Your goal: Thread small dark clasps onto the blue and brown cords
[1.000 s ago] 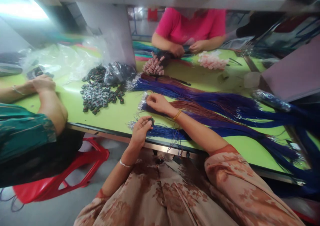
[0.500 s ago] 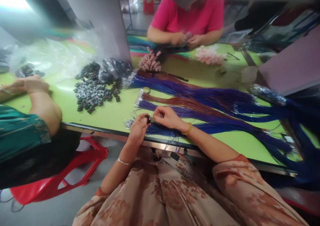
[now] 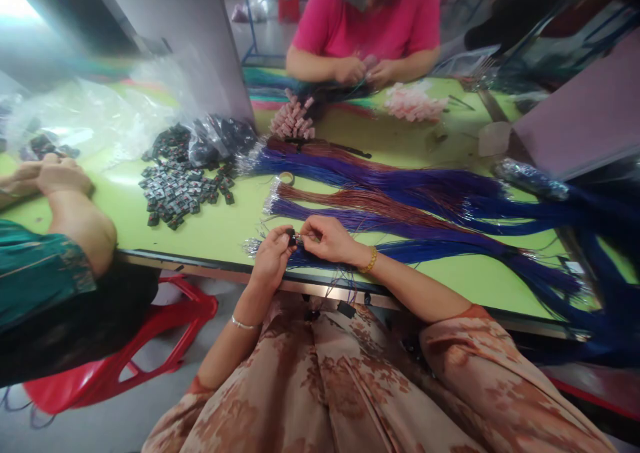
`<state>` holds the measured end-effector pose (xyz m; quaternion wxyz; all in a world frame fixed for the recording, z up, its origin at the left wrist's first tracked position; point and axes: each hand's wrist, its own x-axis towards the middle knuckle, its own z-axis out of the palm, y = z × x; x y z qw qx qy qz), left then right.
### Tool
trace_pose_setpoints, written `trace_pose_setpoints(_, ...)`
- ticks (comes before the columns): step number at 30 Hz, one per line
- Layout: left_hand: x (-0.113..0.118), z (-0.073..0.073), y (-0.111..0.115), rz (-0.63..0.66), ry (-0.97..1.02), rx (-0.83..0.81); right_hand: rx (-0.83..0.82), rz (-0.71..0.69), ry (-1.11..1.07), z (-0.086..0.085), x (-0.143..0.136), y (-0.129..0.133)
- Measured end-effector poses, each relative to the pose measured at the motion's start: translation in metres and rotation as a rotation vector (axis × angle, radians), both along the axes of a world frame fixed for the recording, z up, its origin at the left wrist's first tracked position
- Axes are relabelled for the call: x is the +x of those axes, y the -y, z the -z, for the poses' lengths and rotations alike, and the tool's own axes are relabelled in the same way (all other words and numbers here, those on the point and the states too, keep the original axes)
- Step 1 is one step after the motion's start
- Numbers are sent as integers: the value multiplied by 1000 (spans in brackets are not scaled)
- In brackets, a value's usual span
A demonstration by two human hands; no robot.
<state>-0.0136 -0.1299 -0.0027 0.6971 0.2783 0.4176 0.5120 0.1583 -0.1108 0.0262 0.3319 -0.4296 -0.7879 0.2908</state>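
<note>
Between the fingers of my left hand (image 3: 271,256) is a small black plastic connector housing (image 3: 291,237). My right hand (image 3: 327,239) is pinched around a thin wire end, right up against the housing; the wire itself is mostly hidden by the fingers. Both hands are over the table's near edge, above a bundle of blue wires (image 3: 415,256). Behind them lie bundles of brown wires (image 3: 340,199) and purple wires (image 3: 325,218), with bare metal terminals at their left ends. Below my hands, a black connector (image 3: 346,309) hangs on thin wires at the table edge.
A heap of black housings (image 3: 173,189) lies left on the green table (image 3: 220,229), beside clear plastic bags (image 3: 100,116). Pink pieces (image 3: 294,116) are piled farther back. A co-worker in a pink shirt (image 3: 367,33) sits opposite; another person's arm (image 3: 75,199) rests at left, near a red stool (image 3: 190,306).
My right hand has come closer to the black connector housing, narrowing the gap between my hands. The whole view has shifted slightly.
</note>
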Motion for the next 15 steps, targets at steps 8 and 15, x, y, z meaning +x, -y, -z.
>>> trace_pose_setpoints(8,3,7,2,-25,-9,31,17,-10,27,4,-5,-1)
trace_pose_setpoints(15,8,4,3,-113,-25,25,-19,-23,-28,9,-6,-1)
